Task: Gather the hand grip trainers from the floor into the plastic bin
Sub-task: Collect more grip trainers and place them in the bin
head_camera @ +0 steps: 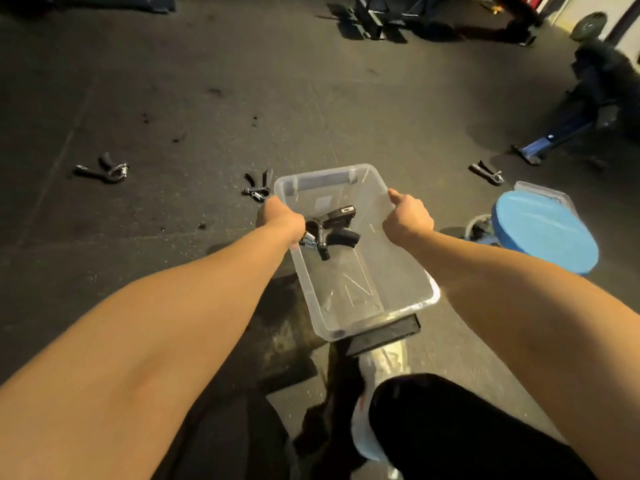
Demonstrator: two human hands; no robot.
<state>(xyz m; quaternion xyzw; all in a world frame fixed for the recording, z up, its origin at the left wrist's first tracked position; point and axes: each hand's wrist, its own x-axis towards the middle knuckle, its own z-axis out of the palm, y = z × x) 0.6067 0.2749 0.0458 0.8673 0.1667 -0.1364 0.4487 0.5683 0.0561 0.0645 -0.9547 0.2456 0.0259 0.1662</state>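
Head view: at mid-frame the left hand (pixel 277 220) and right hand (pixel 408 216) each clench a long rim of the clear plastic bin (pixel 408 271) — light, flexible, best carried by those rims. Inside lie black grip trainers (pixel 329 230), perhaps two, partly hidden by the left wrist. On the floor (pixel 173 98) wait the left trainer (pixel 104 168), middle trainer (pixel 258 187) and right trainer (pixel 486 171) — stiff, sprung, best taken by a handle.
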